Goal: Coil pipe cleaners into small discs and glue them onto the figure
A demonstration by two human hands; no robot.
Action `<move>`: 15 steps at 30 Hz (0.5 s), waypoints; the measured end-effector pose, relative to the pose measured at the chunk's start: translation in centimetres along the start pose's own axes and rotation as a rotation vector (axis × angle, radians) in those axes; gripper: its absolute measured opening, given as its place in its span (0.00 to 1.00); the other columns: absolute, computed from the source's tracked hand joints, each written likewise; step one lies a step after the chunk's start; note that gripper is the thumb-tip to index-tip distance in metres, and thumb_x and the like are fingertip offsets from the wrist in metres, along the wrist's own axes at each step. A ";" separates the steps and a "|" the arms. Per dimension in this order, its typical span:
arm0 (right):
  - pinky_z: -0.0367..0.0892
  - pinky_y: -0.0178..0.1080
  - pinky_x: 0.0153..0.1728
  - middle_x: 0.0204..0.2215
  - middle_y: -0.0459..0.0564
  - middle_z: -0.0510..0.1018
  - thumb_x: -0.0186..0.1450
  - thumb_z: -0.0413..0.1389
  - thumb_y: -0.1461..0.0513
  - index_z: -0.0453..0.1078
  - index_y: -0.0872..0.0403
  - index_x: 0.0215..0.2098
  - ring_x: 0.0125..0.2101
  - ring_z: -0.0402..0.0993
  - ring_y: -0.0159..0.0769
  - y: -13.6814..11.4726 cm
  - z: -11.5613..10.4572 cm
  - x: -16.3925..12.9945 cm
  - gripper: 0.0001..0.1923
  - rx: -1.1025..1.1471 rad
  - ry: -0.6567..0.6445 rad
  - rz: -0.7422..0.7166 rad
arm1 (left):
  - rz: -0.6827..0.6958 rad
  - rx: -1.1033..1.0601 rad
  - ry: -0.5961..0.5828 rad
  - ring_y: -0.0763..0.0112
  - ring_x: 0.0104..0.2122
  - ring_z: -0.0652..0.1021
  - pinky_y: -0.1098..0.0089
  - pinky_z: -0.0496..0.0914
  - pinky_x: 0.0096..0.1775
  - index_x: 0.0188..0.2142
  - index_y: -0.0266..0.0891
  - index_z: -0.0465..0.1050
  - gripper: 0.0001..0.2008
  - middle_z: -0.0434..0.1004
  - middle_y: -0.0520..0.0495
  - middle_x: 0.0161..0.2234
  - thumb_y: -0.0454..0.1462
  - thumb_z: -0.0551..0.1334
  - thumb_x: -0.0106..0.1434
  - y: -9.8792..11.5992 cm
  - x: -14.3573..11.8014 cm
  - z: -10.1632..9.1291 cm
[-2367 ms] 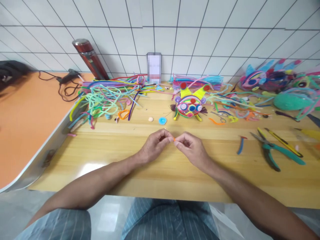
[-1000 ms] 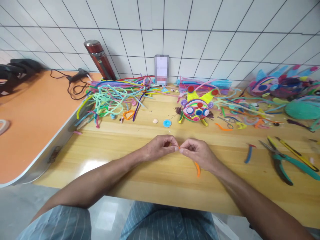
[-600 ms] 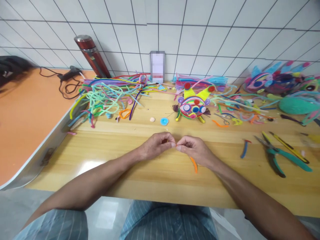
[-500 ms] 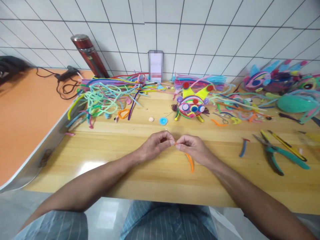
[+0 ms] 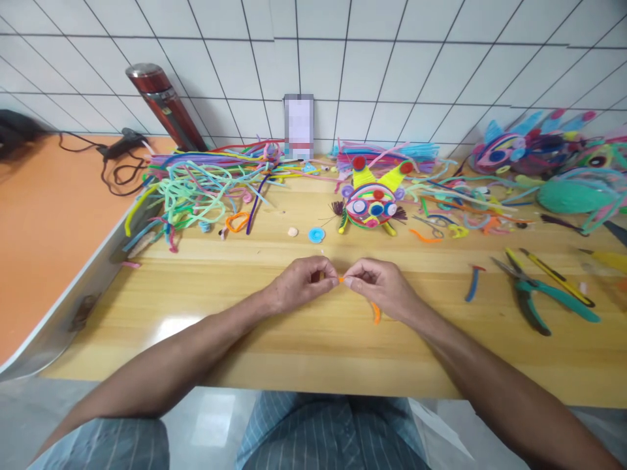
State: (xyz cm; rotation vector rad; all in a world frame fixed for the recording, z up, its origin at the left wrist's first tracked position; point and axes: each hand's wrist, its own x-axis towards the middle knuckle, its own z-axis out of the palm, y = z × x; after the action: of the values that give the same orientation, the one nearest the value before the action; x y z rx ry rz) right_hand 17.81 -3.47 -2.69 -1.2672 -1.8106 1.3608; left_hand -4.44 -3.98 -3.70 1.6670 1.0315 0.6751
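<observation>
Both hands pinching one orange pipe cleaner over the bench

The wooden bench carries one big loose heap of pipe cleaners at my left, several finished fuzzy creatures far right that run together too much to count, one red flask, one round-faced figure with two yellow horns, one pair of teal pliers and one small blue coil. My left hand and right hand meet fingertip to fingertip, each grip pressed shut on the single orange pipe cleaner; its tail curls under my right palm. I judge the shaping barely begun: only the end is being worked, the rest unformed.
</observation>
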 end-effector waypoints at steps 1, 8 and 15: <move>0.56 0.35 0.25 0.22 0.43 0.71 0.61 0.60 0.54 0.75 0.54 0.30 0.23 0.60 0.29 0.0 0.0 0.0 0.12 -0.018 0.009 -0.017 | 0.018 0.045 -0.003 0.76 0.24 0.63 0.74 0.58 0.27 0.35 0.37 0.75 0.11 0.63 0.56 0.23 0.44 0.64 0.67 0.0 0.0 0.0; 0.58 0.35 0.26 0.23 0.43 0.73 0.62 0.60 0.53 0.75 0.54 0.30 0.24 0.63 0.30 0.1 0.3 -0.2 0.12 0.013 0.046 -0.006 | 0.106 0.044 0.088 0.75 0.27 0.66 0.72 0.61 0.31 0.35 0.37 0.73 0.12 0.69 0.53 0.28 0.43 0.62 0.69 0.3 -0.1 0.3; 0.57 0.35 0.26 0.22 0.42 0.70 0.63 0.59 0.54 0.71 0.54 0.28 0.23 0.61 0.28 0.1 1.5 -0.3 0.12 0.125 0.048 -0.015 | -0.050 -0.354 0.172 0.75 0.28 0.67 0.72 0.63 0.33 0.36 0.37 0.72 0.18 0.70 0.53 0.29 0.51 0.67 0.65 0.2 -0.3 1.4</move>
State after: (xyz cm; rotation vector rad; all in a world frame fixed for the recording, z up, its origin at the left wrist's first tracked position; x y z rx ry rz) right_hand 16.76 -4.36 -3.30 -1.2085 -1.6722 1.4005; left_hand -3.42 -4.92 -3.99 1.2898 1.0038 0.9229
